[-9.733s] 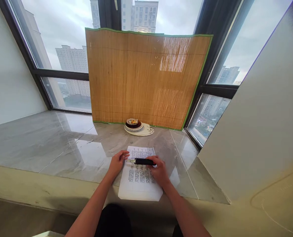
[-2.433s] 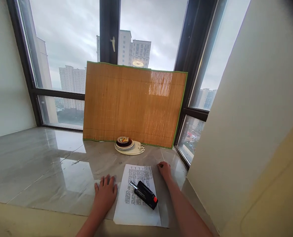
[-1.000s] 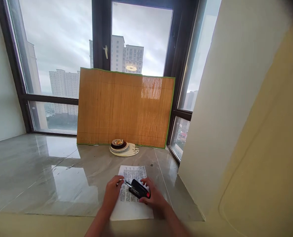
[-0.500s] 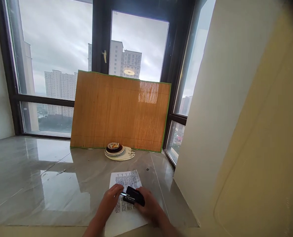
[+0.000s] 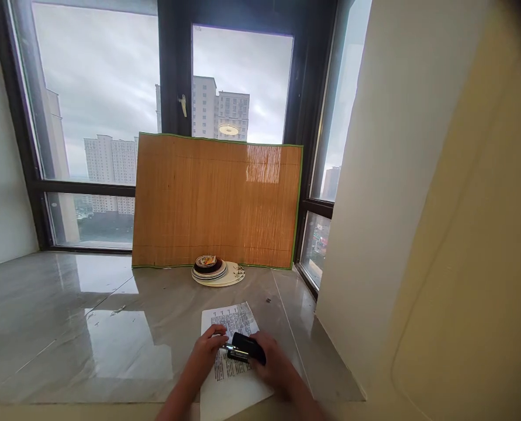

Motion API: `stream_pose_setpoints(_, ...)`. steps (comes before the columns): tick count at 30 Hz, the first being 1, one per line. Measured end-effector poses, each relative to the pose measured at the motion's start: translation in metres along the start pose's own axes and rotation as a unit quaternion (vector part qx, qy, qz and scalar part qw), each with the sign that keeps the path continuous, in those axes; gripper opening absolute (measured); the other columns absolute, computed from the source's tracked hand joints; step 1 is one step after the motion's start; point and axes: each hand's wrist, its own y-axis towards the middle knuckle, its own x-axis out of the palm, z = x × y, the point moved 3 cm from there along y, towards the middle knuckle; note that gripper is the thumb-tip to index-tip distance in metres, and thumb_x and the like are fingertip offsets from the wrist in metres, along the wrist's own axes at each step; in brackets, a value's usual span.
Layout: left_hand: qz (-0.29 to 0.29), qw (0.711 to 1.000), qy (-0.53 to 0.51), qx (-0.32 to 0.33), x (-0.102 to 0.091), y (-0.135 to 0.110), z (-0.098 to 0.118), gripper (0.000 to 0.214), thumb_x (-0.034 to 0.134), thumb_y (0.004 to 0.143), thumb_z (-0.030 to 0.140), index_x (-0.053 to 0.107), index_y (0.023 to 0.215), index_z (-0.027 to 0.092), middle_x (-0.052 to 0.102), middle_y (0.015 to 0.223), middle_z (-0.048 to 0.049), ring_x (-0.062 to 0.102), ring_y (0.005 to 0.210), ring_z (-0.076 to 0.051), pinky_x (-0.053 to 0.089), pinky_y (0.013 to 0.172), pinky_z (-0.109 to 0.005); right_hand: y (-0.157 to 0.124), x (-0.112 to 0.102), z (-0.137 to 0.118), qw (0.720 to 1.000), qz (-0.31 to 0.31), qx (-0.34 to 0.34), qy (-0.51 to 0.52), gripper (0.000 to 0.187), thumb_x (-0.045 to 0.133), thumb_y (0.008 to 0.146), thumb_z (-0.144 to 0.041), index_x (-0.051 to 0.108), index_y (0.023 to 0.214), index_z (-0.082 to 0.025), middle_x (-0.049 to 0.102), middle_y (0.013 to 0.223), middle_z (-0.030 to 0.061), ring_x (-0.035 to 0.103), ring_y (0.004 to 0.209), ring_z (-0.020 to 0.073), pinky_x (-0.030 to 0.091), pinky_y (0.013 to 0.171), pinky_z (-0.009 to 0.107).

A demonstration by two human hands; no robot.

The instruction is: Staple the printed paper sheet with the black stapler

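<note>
In my right hand (image 5: pixel 272 361) is a black stapler (image 5: pixel 250 346), gripped by its rear end and pointing left with its top lifted from its base. A thin silver metal piece sticks out of the stapler's front towards my left hand (image 5: pixel 210 346). My left fingers are closed in a pinch at the end of this piece; their tips partly hide it. Below both hands lies a white sheet of printed paper (image 5: pixel 231 392), its text lines partly covered by the stapler and my hands.
Further back on the grey glossy ledge (image 5: pixel 164 327) stands a stack of plates (image 5: pixel 210 272) on a pale oval board (image 5: pixel 234 275). Behind it a bamboo mat (image 5: pixel 216 204) leans against the windows. A small dark bit (image 5: pixel 268 300) lies right of the paper. A wall (image 5: pixel 374 204) closes the right side.
The whole view has shifted slightly. My left fingers have moved a little at the stapler's front, with the silver piece still between hand and stapler. My right hand keeps its hold.
</note>
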Motion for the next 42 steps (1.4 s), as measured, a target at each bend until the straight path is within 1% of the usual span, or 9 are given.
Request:
stream_pose_setpoints(7,-0.026,0.999,-0.016,0.024,-0.002,0.000,0.007,0.026,0.057,0.090,0.025,0.081,0.079,0.025,0.073,0.099,-0.0097,0.070,0.096,-0.022,0.056,0.090,-0.035,0.001,0.000,0.004,1.000,0.006,-0.013,0.001,0.052,0.065,0.079,-0.017,0.061,0.130,-0.022,0.065,0.131,0.0115,0.060,0.121,0.0290,0.044,0.108,0.042)
stream_pose_setpoints(12,-0.015,0.992,-0.113,-0.055,-0.008,0.003,-0.004,0.023,0.071,0.082,0.039,0.082,0.095,0.023,0.074,0.111,-0.0126,0.071,0.092,-0.024,0.058,0.081,-0.035,0.001,-0.002,0.000,1.000,0.004,-0.003,0.008,0.050,0.066,0.079,-0.017,0.061,0.128,-0.023,0.066,0.130,0.0106,0.061,0.121,0.0281,0.043,0.109,0.041)
stream_pose_setpoints(15,-0.018,0.983,-0.141,-0.116,-0.007,0.004,-0.012,0.034,0.075,0.076,0.047,0.082,0.094,0.020,0.077,0.095,-0.0113,0.070,0.083,-0.023,0.057,0.078,-0.034,0.000,-0.002,0.002,1.000,0.009,0.005,0.013,0.052,0.068,0.078,-0.017,0.062,0.129,-0.023,0.065,0.131,0.0108,0.060,0.123,0.0288,0.042,0.111,0.043)
stream_pose_setpoints(18,-0.022,0.983,-0.124,-0.133,-0.007,0.006,-0.012,0.035,0.074,0.075,0.051,0.082,0.084,0.018,0.077,0.082,-0.0088,0.068,0.077,-0.023,0.054,0.075,-0.032,0.000,0.000,0.007,1.000,0.013,0.003,0.013,0.053,0.068,0.077,-0.016,0.062,0.129,-0.023,0.065,0.132,0.0109,0.060,0.124,0.0292,0.042,0.111,0.044)
stream_pose_setpoints(23,-0.017,0.989,-0.083,-0.124,-0.011,0.006,-0.006,0.042,0.066,0.080,0.057,0.080,0.075,0.017,0.075,0.075,-0.0075,0.064,0.071,-0.022,0.050,0.068,-0.031,0.002,0.001,0.009,1.000,0.014,0.001,0.008,0.055,0.067,0.077,-0.016,0.061,0.131,-0.023,0.064,0.134,0.0109,0.059,0.125,0.0291,0.042,0.112,0.044)
stream_pose_setpoints(30,-0.020,0.990,-0.083,-0.114,-0.007,0.005,-0.009,0.043,0.067,0.080,0.059,0.082,0.080,0.019,0.077,0.080,-0.0083,0.067,0.077,-0.024,0.052,0.074,-0.032,0.001,0.002,0.010,1.000,0.021,0.001,0.007,0.055,0.068,0.077,-0.016,0.061,0.131,-0.023,0.065,0.132,0.0109,0.059,0.124,0.0289,0.044,0.110,0.044)
stream_pose_setpoints(32,-0.032,0.991,-0.068,-0.111,-0.005,0.004,-0.010,0.040,0.067,0.079,0.057,0.082,0.077,0.020,0.076,0.078,-0.0078,0.066,0.075,-0.023,0.051,0.073,-0.032,0.001,0.003,0.013,0.999,0.031,-0.006,0.010,0.056,0.069,0.077,-0.016,0.060,0.132,-0.023,0.064,0.134,0.0114,0.058,0.126,0.0295,0.042,0.112,0.045)
stream_pose_setpoints(37,-0.009,0.992,-0.025,-0.122,-0.008,0.004,-0.011,0.036,0.069,0.078,0.049,0.083,0.097,0.021,0.074,0.075,-0.0045,0.061,0.068,-0.021,0.049,0.069,-0.032,0.001,0.005,0.016,1.000,0.028,-0.008,0.007,0.058,0.069,0.076,-0.015,0.061,0.133,-0.024,0.064,0.134,0.0114,0.058,0.126,0.0306,0.042,0.112,0.048)
stream_pose_setpoints(42,-0.021,0.998,-0.013,-0.054,-0.005,0.004,-0.003,0.020,0.067,0.082,0.037,0.080,0.082,0.023,0.071,0.089,-0.0070,0.064,0.086,-0.023,0.051,0.083,-0.034,0.001,0.004,0.016,0.999,0.030,0.000,0.009,0.056,0.070,0.076,-0.015,0.062,0.130,-0.023,0.065,0.134,0.0114,0.059,0.126,0.0301,0.043,0.111,0.045)
